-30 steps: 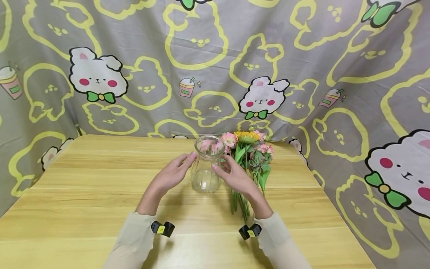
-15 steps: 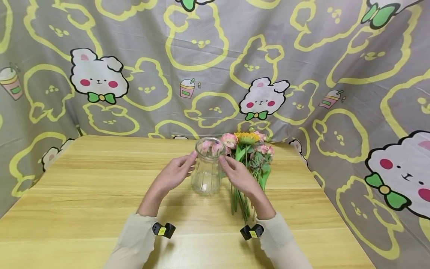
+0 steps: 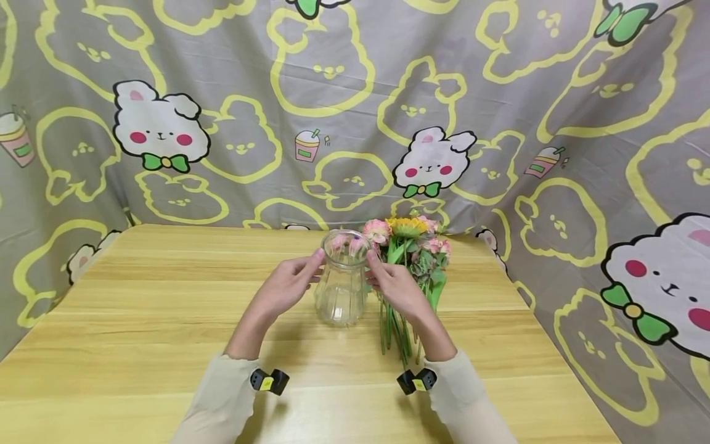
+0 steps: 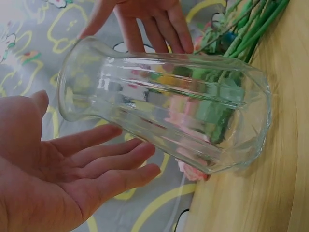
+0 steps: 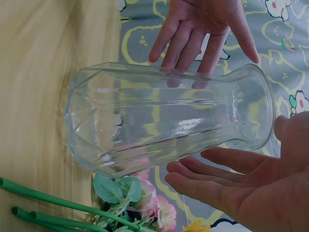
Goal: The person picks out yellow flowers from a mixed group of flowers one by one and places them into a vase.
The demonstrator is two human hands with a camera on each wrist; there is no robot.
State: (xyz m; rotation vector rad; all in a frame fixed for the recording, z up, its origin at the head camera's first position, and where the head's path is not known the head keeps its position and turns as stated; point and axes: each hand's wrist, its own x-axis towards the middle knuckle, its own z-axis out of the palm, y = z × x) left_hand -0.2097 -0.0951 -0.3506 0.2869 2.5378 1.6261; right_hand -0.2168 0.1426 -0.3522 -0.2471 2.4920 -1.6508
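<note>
A clear glass vase (image 3: 339, 302) with a flared rim and ribbed sides stands upright on the wooden table, between both hands. My left hand (image 3: 285, 287) is at its left side, thumb by the neck; in the left wrist view its fingers (image 4: 111, 181) reach out nearly straight along the glass. On the opposite side, my right hand (image 3: 396, 287) has its thumb close to the rim. Its fingers (image 5: 212, 186) extend along the vase wall in the right wrist view. Nothing is inside the vase (image 5: 154, 106); the flowers behind show through it.
Just right of the vase lies a bunch of flowers (image 3: 424, 262), pink blooms and a yellow sunflower, stems (image 3: 396, 333) toward me under the right hand. The wooden table (image 3: 166, 296) meets a grey curtain (image 3: 344, 80) with rabbit prints at the back and sides.
The vase has come slightly toward me between the hands. My right hand has shifted, its thumb moving from in front of the vase to beside the rim. The flowers stay where they were.
</note>
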